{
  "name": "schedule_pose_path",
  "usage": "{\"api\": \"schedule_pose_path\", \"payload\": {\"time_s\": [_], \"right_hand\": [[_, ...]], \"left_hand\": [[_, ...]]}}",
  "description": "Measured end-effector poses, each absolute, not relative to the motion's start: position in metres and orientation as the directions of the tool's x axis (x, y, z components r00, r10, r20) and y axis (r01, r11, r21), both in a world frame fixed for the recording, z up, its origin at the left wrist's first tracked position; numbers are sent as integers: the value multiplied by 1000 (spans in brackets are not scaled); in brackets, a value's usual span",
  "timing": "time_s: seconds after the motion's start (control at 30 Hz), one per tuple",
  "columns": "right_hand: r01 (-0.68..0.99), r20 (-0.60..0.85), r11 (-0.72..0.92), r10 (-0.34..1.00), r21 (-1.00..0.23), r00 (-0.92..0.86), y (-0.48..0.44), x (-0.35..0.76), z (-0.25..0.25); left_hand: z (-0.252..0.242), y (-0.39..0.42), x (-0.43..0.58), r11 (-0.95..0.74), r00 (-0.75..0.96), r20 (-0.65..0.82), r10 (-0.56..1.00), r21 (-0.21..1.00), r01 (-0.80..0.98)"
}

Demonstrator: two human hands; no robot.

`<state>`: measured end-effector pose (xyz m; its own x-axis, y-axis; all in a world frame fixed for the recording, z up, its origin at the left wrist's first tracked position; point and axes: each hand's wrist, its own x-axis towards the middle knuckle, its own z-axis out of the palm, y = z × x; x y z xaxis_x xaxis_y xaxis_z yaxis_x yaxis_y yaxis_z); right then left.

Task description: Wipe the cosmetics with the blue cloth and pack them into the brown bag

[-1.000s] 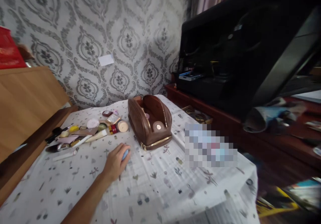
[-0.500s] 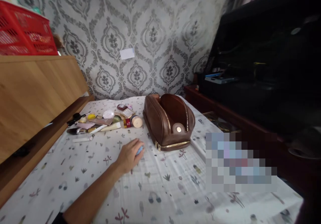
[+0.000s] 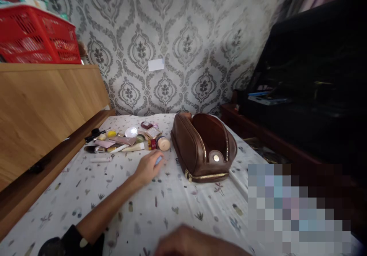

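Observation:
My left hand (image 3: 149, 167) is closed over the cloth, around a small light-blue object (image 3: 158, 160) mostly hidden by the fingers; its kind is unclear. Just beyond the fingertips sits a round jar with a beige top (image 3: 164, 144), beside a small red-and-gold item (image 3: 152, 144). To the right stands a brown toiletry bag (image 3: 186, 149), its top unzipped and spread, with a gold snap on the flap. At the bottom edge my right hand (image 3: 192, 242) is smeared by motion and partly cut off; its fingers cannot be made out.
Several cosmetics lie in a cluster at the far left: a white round compact (image 3: 131, 132), a makeup brush (image 3: 94, 149), tubes. A wooden board (image 3: 51, 107) borders the left, a red basket (image 3: 43, 34) on top. A blurred-out patch (image 3: 286, 206) covers the right side.
My right hand has come into view at the bottom. My left hand, still around the blue object, is nearer the jar and farther from the bag. The camera view has shifted.

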<state>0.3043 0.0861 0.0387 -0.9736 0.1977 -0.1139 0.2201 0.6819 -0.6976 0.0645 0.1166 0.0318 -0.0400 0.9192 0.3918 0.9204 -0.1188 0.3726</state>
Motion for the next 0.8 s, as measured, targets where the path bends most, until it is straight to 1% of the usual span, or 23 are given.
{"api": "schedule_pose_path", "payload": {"time_s": [0.03, 0.07, 0.1, 0.13, 0.17, 0.23, 0.3, 0.43, 0.6, 0.7, 0.8], "right_hand": [[167, -100, 631, 140, -758, -985, 96, 285, 42], [149, -54, 500, 200, -853, -978, 107, 265, 44], [133, 26, 429, 345, -894, -938, 116, 245, 44], [118, 109, 421, 479, -899, -871, 126, 227, 41], [105, 183, 431, 575, -896, -797, 135, 210, 37], [77, 243, 405, 677, -911, -695, 151, 185, 23], [68, 266, 394, 729, -917, -630, 162, 174, 6], [54, 331, 443, 741, -895, -584, 172, 175, -18], [40, 362, 480, 712, -876, -602, 169, 180, -22], [60, 345, 472, 720, -880, -602, 167, 180, -18], [84, 321, 460, 728, -884, -606, 165, 180, -15]], "left_hand": [[39, 125, 54, -55, -68, 371, 926, 311, 949], [46, 135, 43, 23, -103, 345, 933, 230, 973], [53, 145, 30, 71, -137, 341, 930, 199, 978], [59, 156, 18, 110, -166, 341, 925, 178, 978], [65, 166, 5, 155, -200, 339, 919, 156, 975], [73, 187, -19, 246, -268, 330, 905, 109, 963], [78, 206, -38, 319, -320, 309, 895, 55, 946], [79, 240, -61, 380, -357, 224, 907, -66, 923], [76, 278, -71, 319, -302, 118, 946, -181, 930], [73, 295, -74, 247, -242, 49, 969, -212, 946], [67, 303, -76, 210, -212, 12, 977, -203, 956]]}}
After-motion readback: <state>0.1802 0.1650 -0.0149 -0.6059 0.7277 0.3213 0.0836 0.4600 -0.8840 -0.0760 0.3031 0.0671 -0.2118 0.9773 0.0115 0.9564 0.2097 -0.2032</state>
